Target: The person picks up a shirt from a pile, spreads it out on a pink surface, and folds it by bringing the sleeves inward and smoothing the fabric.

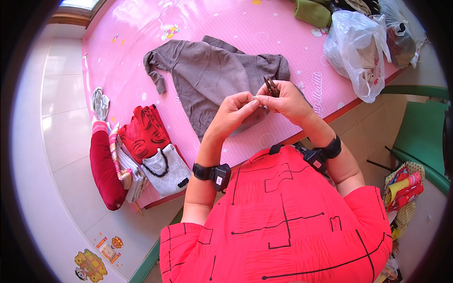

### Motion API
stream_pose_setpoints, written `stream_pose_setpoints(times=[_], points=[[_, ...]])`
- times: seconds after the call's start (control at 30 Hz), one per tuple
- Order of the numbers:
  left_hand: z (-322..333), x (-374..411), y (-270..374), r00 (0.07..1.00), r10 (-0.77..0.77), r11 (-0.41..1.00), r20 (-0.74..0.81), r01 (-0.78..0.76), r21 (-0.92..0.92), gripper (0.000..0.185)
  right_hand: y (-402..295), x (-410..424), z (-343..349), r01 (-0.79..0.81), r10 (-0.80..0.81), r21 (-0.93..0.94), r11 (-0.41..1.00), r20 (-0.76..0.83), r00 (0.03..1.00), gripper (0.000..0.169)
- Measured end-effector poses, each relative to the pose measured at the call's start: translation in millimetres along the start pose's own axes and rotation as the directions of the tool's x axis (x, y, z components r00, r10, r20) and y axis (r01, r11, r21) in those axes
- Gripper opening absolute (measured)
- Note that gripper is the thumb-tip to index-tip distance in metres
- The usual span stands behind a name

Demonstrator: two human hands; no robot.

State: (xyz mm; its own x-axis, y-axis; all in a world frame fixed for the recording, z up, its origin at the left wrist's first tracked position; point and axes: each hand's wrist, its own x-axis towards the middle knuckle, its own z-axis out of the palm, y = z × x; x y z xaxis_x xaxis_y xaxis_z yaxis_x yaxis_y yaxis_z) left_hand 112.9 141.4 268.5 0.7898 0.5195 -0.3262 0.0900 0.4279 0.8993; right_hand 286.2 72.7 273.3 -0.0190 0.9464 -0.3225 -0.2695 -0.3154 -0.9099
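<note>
My left hand (238, 112) and my right hand (283, 102) meet fingertip to fingertip over the near edge of a brownish-grey long-sleeved garment (212, 74). A tiny pale thing (255, 97), too small to name, shows between the pinched fingers. In my right hand a small dark metal tool, like thread snips (271, 86), is tucked in the palm with its tips pointing away from me. The garment lies spread and wrinkled on a table with a pink printed cloth (198, 21). Its part below my hands is partly hidden by them.
Left on the table are a folded red garment (145, 132), a folded grey knit top (166, 171), a dark red cushion-like roll (104, 169) and grey gloves (100, 103). Plastic bags (350, 46) and green folded fabric (311, 13) lie at the far right. A green chair (421, 131) stands right of the table.
</note>
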Motion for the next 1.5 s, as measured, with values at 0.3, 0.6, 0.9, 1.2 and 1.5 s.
stream_pose_setpoints(times=[0.3,0.6,0.9,1.2,1.5], points=[[-8.4,-7.3,9.4,0.998,-0.040,0.999,-0.043,0.039,-0.014,0.021,10.9,-12.1,-12.5,0.051,-0.061,0.055,0.997,0.191,0.980,0.031],[-9.5,-8.1,12.8,0.990,-0.115,0.993,0.079,0.116,0.000,0.023,-1.1,-12.4,-16.6,0.144,-0.088,-0.210,0.967,0.254,0.963,0.015],[-10.2,-7.1,12.3,0.982,-0.112,0.994,0.151,0.111,0.011,0.022,-7.2,-14.7,-15.5,0.165,-0.072,-0.317,0.934,0.285,0.956,0.017],[-2.3,-7.8,16.1,0.975,-0.168,0.982,0.145,0.178,-0.061,0.021,-2.6,-12.8,-10.7,0.182,-0.100,-0.258,0.949,0.300,0.949,0.017],[-4.7,-6.0,14.9,0.970,-0.170,0.981,0.173,0.183,-0.062,0.021,7.6,-15.2,-9.8,0.176,-0.126,-0.188,0.966,0.254,0.959,0.017]])
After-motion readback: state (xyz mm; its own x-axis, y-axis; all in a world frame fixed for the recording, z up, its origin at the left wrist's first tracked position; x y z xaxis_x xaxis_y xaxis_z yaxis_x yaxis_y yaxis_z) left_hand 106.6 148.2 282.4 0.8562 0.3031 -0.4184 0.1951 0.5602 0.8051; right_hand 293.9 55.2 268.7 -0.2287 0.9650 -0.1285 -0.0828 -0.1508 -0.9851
